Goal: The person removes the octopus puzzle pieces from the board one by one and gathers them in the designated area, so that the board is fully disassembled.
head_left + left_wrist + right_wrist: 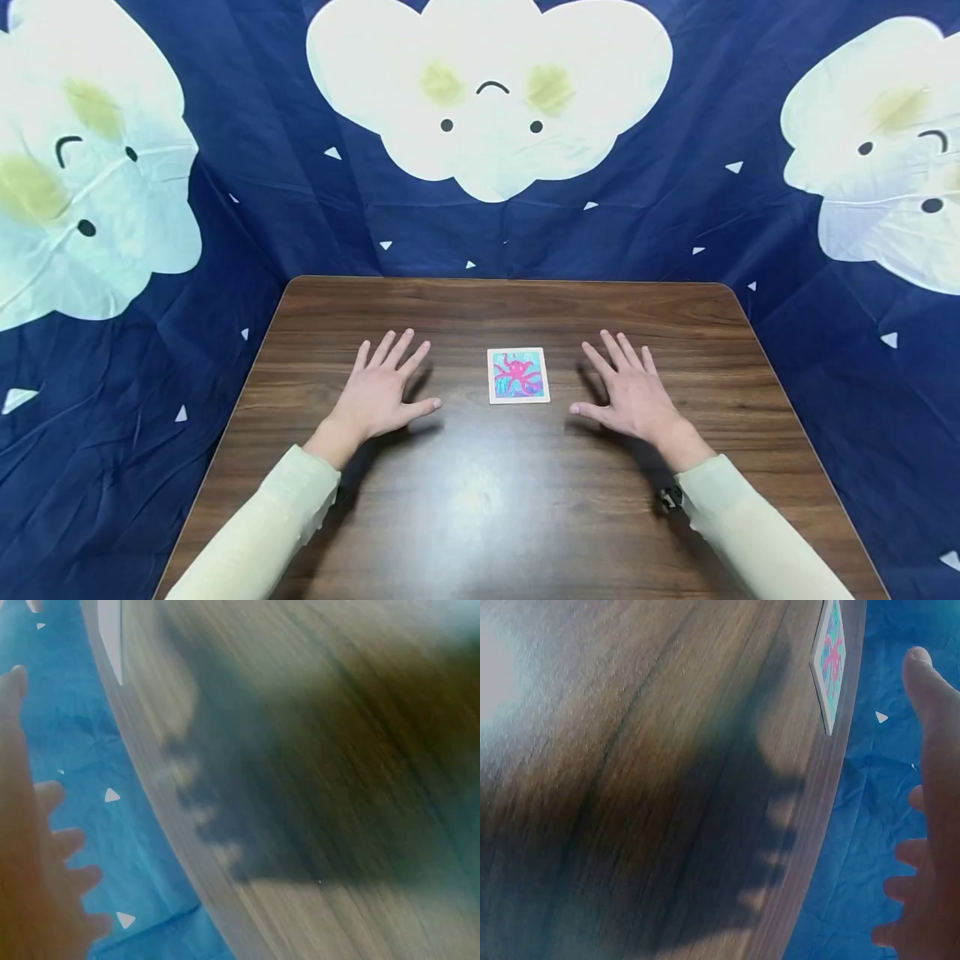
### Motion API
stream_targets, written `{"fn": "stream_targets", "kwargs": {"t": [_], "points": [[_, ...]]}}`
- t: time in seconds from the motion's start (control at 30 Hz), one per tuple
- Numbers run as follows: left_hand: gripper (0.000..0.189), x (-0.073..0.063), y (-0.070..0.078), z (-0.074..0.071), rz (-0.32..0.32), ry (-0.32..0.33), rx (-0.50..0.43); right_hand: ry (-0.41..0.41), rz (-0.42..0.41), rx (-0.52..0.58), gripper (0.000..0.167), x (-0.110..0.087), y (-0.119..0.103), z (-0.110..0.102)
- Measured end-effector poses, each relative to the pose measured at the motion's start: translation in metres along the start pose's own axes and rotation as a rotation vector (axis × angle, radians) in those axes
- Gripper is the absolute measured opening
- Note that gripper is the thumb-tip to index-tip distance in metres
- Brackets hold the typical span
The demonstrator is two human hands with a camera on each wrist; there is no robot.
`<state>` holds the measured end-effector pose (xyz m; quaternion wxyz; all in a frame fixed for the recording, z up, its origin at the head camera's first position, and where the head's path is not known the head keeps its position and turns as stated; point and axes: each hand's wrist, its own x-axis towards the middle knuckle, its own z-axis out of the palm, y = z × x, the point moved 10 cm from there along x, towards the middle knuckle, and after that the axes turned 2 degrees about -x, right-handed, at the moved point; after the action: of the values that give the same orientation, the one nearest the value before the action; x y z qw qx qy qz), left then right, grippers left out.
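A square picture tile (518,376) with a white border and a pink octopus on blue lies flat on the table. To its left my left hand (378,392) hovers over the wood, palm down, with fingers spread and nothing held. On the other side my right hand (633,392) hangs the same way, fingers and thumb apart, and holds nothing. The right wrist view shows the tile (831,664) beyond the shadow of the right hand (937,825). In the left wrist view, the left hand (30,847) is at the left edge, with only the tile's pale edge (111,637) showing.
The brown wooden table (480,500) has rounded far corners. Around its back and sides hangs a dark blue cloth (285,200) printed with white clouds (491,150) and small triangles. Light glares off the table's middle. A small dark object (670,498) sits at the right cuff.
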<state>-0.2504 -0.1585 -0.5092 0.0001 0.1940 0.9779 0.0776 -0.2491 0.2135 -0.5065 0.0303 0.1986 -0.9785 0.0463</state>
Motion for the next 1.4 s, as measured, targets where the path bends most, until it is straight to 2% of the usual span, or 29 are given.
{"fn": "stream_targets", "kwargs": {"t": [0.13, 0.27, 0.47, 0.6, 0.77, 0.93, 1.1, 1.4], "points": [[0.101, 0.002, 0.007, -0.003, 0.031, 0.036, 0.004, 0.012, -0.01, 0.032, 0.111, 0.003, -0.003, -0.001], [0.092, 0.004, 0.016, -0.004, 0.065, 0.074, 0.002, 0.035, -0.056, 0.123, 0.104, 0.01, -0.008, -0.003], [0.075, 0.009, 0.037, -0.004, 0.125, 0.131, 0.0, 0.059, -0.119, 0.237, 0.09, 0.023, -0.015, -0.008], [0.068, 0.015, 0.053, -0.002, 0.157, 0.151, -0.016, 0.05, -0.119, 0.276, 0.078, 0.033, -0.019, -0.01], [0.061, 0.022, 0.072, 0.005, 0.197, 0.134, -0.022, -0.004, -0.095, 0.292, 0.063, 0.046, -0.023, -0.007], [0.056, 0.03, 0.084, 0.012, 0.205, 0.108, -0.032, -0.041, -0.081, 0.297, 0.05, 0.059, -0.027, -0.001], [0.052, 0.04, 0.097, 0.019, 0.238, 0.103, -0.047, -0.058, -0.089, 0.321, 0.044, 0.071, -0.032, 0.006], [0.055, 0.055, 0.121, 0.036, 0.308, 0.034, -0.051, -0.104, -0.059, 0.359, 0.037, 0.087, -0.036, 0.026]]}}
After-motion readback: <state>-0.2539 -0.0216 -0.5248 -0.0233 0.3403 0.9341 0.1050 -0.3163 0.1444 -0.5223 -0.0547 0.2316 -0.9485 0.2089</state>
